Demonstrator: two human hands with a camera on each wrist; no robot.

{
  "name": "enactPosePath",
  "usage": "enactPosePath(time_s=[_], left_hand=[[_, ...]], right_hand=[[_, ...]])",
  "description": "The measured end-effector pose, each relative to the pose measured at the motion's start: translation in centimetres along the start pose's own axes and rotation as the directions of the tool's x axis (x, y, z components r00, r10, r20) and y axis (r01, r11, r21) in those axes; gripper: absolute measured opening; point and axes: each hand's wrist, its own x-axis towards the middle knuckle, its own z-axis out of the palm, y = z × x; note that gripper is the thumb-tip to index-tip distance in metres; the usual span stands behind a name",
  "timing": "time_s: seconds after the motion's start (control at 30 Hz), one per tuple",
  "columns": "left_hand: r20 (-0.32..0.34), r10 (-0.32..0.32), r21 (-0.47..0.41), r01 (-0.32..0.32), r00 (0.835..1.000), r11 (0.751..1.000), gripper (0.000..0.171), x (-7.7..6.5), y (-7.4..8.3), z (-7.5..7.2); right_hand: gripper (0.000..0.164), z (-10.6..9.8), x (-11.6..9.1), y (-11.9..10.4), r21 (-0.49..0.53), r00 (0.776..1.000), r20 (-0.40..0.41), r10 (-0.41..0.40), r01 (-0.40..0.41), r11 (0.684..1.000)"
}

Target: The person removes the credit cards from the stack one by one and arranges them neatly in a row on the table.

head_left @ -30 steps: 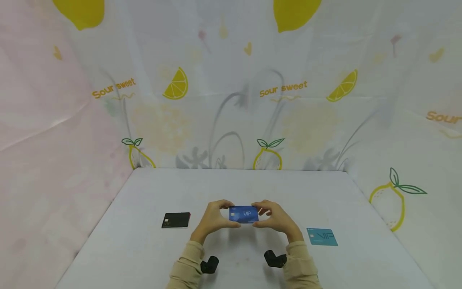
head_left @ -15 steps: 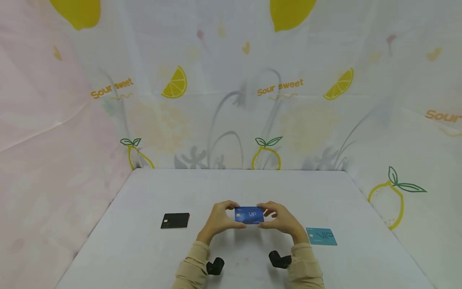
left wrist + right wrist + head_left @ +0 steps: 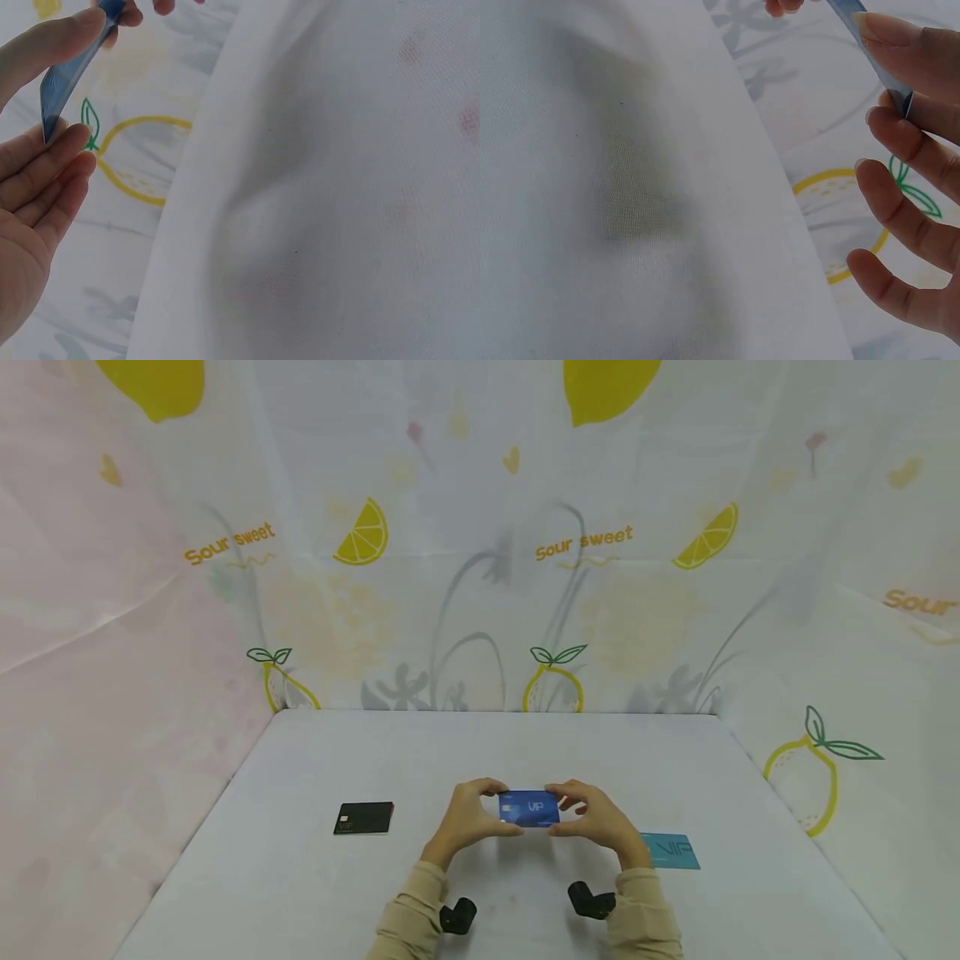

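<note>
A blue VIP card [image 3: 529, 809] is held up above the middle of the white table, its printed face toward the head camera. My left hand [image 3: 468, 818] pinches its left end between thumb and fingers. At the other end my right hand [image 3: 596, 818] pinches it the same way, the lower fingers spread apart in the right wrist view. Both wrist views show the card [image 3: 71, 71] nearly edge-on. Behind my right wrist lies a teal VIP card [image 3: 675, 852], its left end partly hidden. To the left rests a black VIP card [image 3: 363, 817] with a red edge showing under it.
The white table [image 3: 300, 902] runs back to a lemon-printed cloth wall [image 3: 480, 610], with cloth on both sides too. Black camera mounts [image 3: 457, 916] stick out inward from both wrists, low over the table.
Both hands have shifted to the right with the blue card between them. My right wrist now covers part of the teal card. The black card has stayed put.
</note>
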Motion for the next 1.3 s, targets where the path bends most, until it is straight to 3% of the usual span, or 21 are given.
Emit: enactPosePath(time_s=[0.57,0.83,1.3], left_hand=[[0.004,0.000,-0.021,0.000,1.000,1.000,0.055,0.0,0.2,1.9],[-0.008,0.032,-0.020,-0.032,0.999,0.999,0.053,0.2,0.0,2.9],[0.020,0.033,-0.012,-0.033,0.999,0.999,0.053,0.0,-0.1,4.6]], right_hand=[[0.061,-0.6,-1.2,0.7,0.026,0.997,-0.011,0.080,-0.079,0.997],[0.060,-1.0,-1.8,1.0,0.005,0.996,-0.021,0.091,-0.091,0.996],[0.060,-1.2,-3.1,2.1,0.005,0.993,-0.035,0.116,-0.116,0.993]])
